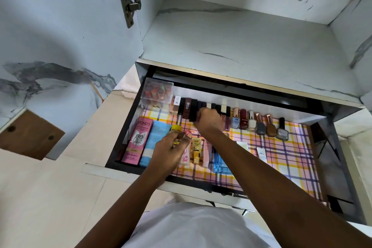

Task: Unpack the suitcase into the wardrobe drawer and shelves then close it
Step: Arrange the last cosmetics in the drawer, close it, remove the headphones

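Note:
The wardrobe drawer (pixel 128 119) stands pulled out, lined with pink and yellow checked paper (pixel 281 159). My left hand (pixel 167 153) holds a small bottle with a yellow cap (pixel 175 128) above the tubes at the drawer's front left. My right hand (pixel 208 120) grips dark lipstick cases (pixel 194 110) in the row along the back wall. Nail polish bottles (pixel 260 125) stand to the right of that row. A pink Pond's BB cream box (pixel 136 141) and a blue tube (pixel 155 143) lie at the left. The suitcase is out of view.
A clear plastic box (pixel 157 92) of small red items stands in the back left corner. Above the drawer is a marble-patterned shelf (pixel 241 46). The wardrobe door (pixel 60 36) hangs open at the left. Small sachets (pixel 261 154) lie mid-drawer.

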